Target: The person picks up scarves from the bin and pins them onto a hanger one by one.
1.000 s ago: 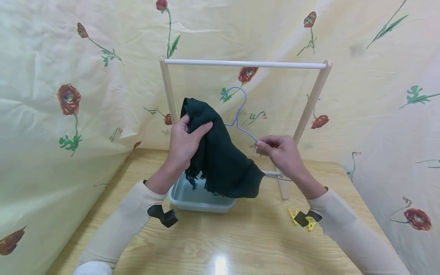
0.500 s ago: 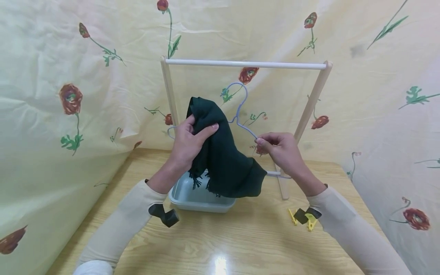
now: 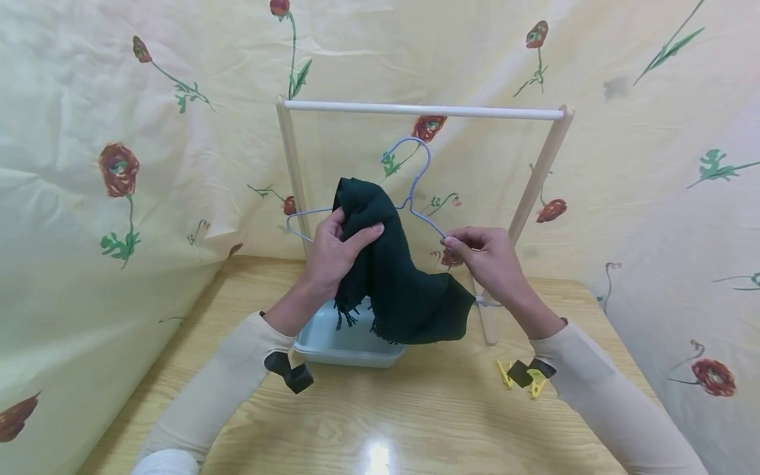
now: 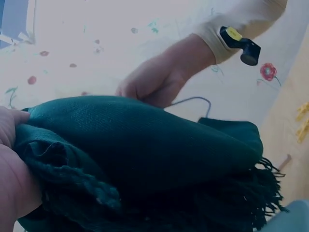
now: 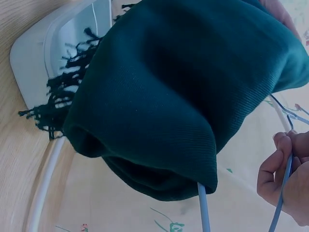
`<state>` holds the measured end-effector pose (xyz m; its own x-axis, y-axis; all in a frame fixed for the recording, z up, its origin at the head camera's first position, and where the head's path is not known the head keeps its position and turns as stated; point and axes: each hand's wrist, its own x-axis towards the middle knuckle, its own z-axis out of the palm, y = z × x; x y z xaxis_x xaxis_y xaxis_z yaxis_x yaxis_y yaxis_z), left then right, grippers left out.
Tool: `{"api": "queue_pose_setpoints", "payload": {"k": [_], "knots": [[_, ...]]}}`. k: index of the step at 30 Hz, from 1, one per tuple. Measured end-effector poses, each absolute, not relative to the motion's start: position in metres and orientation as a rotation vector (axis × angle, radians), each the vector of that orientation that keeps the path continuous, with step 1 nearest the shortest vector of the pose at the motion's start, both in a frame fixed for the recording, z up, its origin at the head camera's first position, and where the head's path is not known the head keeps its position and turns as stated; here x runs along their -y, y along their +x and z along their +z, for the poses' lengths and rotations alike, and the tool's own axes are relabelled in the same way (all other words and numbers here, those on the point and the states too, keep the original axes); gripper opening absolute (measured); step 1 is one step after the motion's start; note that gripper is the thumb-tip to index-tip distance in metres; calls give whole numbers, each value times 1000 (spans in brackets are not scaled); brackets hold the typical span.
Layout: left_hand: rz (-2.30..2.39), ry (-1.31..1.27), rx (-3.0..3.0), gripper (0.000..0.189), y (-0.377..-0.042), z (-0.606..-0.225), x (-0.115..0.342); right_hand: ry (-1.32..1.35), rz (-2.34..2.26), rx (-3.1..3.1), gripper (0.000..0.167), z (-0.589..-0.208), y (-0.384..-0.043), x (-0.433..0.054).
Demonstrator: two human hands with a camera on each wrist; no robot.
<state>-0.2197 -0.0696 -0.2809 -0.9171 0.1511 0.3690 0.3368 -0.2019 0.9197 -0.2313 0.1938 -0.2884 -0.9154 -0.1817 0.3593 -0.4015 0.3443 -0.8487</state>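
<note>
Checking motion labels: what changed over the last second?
Left hand and dark green scarf shifted right in the head view, baring the left end of the blue hanger, which rose slightly. Nothing visibly grabbed or released: left hand still holds the scarf, right hand still pinches the hanger. Tub, rack and yellow clips stayed put.

A wood-topped table (image 3: 415,415) walled in by pale, poppy-printed cloth (image 3: 196,39).
The creamy cloth rises behind the table and along both sides, creased in places and scattered with red poppies (image 3: 119,169) on green stems — a faint grey smudge (image 3: 616,87) marks it at upper right. Light gleams as one white spot (image 3: 379,455) on the tabletop's near edge — and the left wrist view catches a blue, white-edged patch (image 4: 13,19), too partial to identify.
</note>
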Motion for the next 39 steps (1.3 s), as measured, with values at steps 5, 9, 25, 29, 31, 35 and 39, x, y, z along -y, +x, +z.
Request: {"api": "queue_pose_setpoints", "payload": {"k": [5,9,25,29,31,35,39], "knots": [[-2259,-606,1903,29,-224,-289,74,552,1608,2402,22,-287,-230,-194],[-2242,-639,1875,28,-229,-295,75,555,1604,2412,22,-287,-230,-194],[-2091,-609,2204,46,-230,-300,103,606,1534,2389,19,-283,-226,-199],[-2102,-602,2294,53,-229,-304,105,604,1526,2388,19,-280,-224,-198],[-2113,-594,2321,56,-229,-305,104,611,1537,2386,20,-279,-224,-197],[-2152,-583,2325,58,-230,-306,103,610,1556,2385,20,-279,-224,-195],[-2214,-571,2316,58,-231,-306,102,602,1542,2394,20,-278,-223,-195]]}}
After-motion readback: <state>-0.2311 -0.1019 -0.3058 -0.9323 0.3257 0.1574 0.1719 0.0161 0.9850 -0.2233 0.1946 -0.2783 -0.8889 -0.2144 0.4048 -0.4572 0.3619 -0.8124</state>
